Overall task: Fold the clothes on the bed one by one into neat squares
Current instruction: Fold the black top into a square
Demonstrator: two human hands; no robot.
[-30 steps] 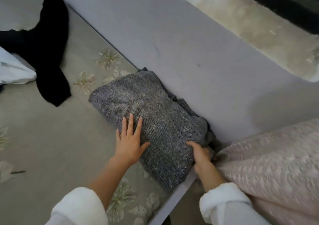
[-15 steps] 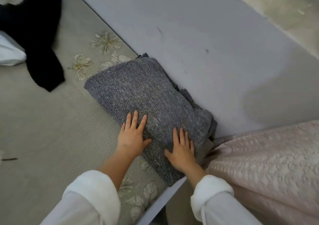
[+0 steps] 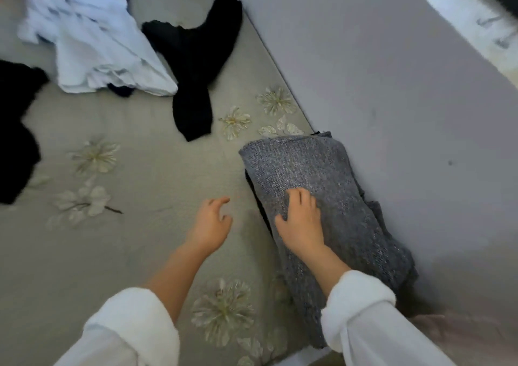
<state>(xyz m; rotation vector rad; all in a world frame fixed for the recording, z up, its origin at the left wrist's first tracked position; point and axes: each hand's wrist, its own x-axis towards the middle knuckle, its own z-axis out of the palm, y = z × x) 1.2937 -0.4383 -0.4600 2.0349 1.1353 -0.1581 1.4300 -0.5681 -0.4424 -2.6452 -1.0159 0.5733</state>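
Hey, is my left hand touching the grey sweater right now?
Apart. The head view shows the left hand over the bedspread, with a strip of bare bedspread between its fingers and the near edge of the grey sweater.

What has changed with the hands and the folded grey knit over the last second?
The left hand has come off the folded grey knitted sweater and moved left. It now hovers over the beige flowered bed cover, fingers loosely curled, holding nothing. The right hand went from lying flat to curling its fingers into the knit. The sweater stays folded against the plain grey panel.
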